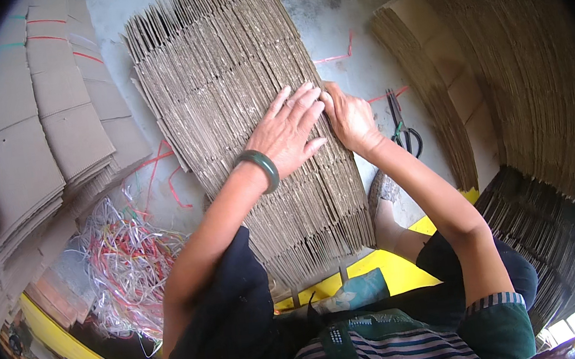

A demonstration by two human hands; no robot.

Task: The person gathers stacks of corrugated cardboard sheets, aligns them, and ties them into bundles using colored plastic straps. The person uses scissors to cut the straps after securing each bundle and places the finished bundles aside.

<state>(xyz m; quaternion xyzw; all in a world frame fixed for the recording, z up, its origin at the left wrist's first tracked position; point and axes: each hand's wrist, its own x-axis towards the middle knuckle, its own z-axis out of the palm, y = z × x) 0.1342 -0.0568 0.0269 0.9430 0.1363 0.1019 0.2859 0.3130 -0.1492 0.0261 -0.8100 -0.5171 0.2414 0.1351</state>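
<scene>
A long stack of folded brown cardboard pieces lies on the floor in front of me, edges up in tight rows. My left hand rests flat on top of it, fingers spread and holding nothing; a dark green bangle circles that wrist. Against the stack's right edge, my right hand is closed, its fingers curled in; whatever it may hold is hidden. Red strap shows on the floor just right of that hand. Scissors with dark handles lie close by, near my right forearm.
Flat cardboard stacks stand at the left, above a tangled heap of plastic strapping. More cardboard stacks fill the right side. My shoe is beside the central stack. Yellow edging runs along the lower left.
</scene>
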